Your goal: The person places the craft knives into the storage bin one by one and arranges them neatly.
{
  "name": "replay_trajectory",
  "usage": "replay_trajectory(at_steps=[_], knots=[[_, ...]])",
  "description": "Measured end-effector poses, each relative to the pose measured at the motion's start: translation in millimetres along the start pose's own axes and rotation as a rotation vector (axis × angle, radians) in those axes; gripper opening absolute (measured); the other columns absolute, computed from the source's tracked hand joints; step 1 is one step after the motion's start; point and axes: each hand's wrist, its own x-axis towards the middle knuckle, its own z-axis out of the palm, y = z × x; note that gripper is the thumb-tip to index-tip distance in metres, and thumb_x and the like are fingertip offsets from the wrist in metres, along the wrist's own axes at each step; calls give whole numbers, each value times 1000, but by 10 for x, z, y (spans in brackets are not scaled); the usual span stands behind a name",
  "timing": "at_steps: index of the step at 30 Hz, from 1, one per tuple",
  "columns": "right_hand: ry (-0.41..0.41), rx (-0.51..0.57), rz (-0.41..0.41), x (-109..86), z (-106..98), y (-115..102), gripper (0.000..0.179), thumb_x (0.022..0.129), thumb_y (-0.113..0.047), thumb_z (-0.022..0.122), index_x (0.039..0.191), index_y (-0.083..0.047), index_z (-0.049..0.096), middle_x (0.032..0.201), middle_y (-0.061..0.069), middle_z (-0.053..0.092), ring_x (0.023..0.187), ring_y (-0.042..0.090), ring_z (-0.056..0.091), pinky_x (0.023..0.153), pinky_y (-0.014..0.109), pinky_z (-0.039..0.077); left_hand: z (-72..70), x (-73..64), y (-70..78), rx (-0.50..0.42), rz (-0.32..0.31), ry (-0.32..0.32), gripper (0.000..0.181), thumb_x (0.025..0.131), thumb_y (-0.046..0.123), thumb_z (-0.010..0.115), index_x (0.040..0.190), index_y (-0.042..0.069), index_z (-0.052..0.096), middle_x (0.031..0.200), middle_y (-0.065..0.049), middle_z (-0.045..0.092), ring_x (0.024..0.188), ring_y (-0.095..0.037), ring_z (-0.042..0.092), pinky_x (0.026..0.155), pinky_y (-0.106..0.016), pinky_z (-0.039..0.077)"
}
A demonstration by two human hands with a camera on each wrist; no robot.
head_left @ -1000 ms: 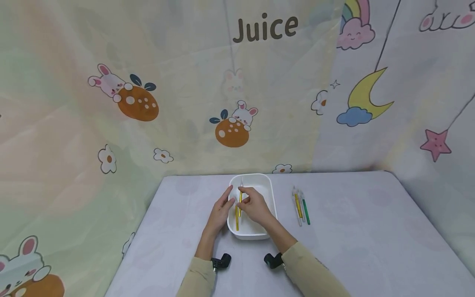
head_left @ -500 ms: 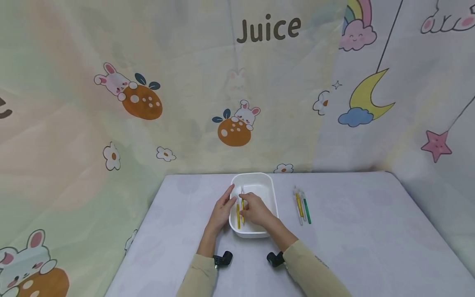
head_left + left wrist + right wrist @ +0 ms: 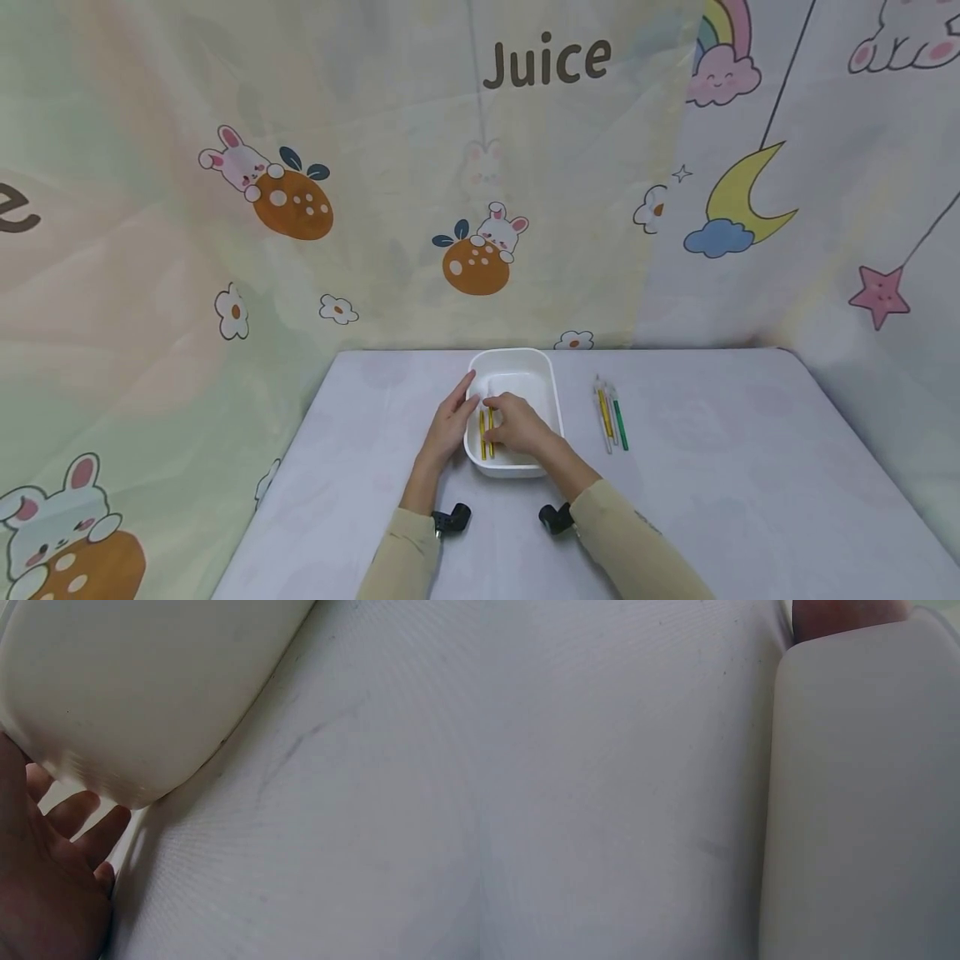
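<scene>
My left hand (image 3: 450, 425) holds the left side of a white tray (image 3: 553, 400) in the head view, fingers along the outer wall and thumb over the rim. Seen from the left wrist, those fingertips (image 3: 116, 814) are against the tray's outside. Inside the tray, my right hand (image 3: 519, 425) pinches a slim gold pen-like stick (image 3: 491, 415) with a pale upper end; the hand partly covers it. Just left of it lies a second gold stick (image 3: 482, 437), nearly parallel. The right wrist view shows mostly the tray's outer wall (image 3: 862, 787), with a bit of skin above it.
Right of the tray, several slim sticks lie bunched on the pale-covered table (image 3: 697, 467), including a gold stick (image 3: 604, 414) and a green stick (image 3: 620, 425). A printed cloth (image 3: 390, 167) hangs close behind the table's back edge.
My right hand has moved the pinched gold stick down and slightly right in the head view, so it now lines up beside the other. My left hand stays at the tray's side.
</scene>
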Motion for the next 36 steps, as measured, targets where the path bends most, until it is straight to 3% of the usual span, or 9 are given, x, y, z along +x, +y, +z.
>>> replay_trajectory(at_steps=[8,16,36], knots=[[-20,8,8,34,3,3,63,85,-14,87,142,-2,63,130,16,66,102,24,59,95,41,51,4,7,9,-9,6,6,50,109,30,54,158,34,45,167,10,37,160,-22,27,131,-52,19],[-21,-44,-29,60,50,2,65,83,-16,88,141,0,63,118,14,65,94,20,58,86,35,50,-2,-11,8,5,3,8,50,109,30,53,158,38,44,168,8,36,160,-23,26,131,-52,19],[9,-92,-67,40,94,18,60,83,-20,89,135,-2,67,118,13,67,93,19,57,89,38,52,2,-19,-10,-8,7,8,51,107,31,56,157,35,46,168,5,38,159,-26,27,131,-54,19]])
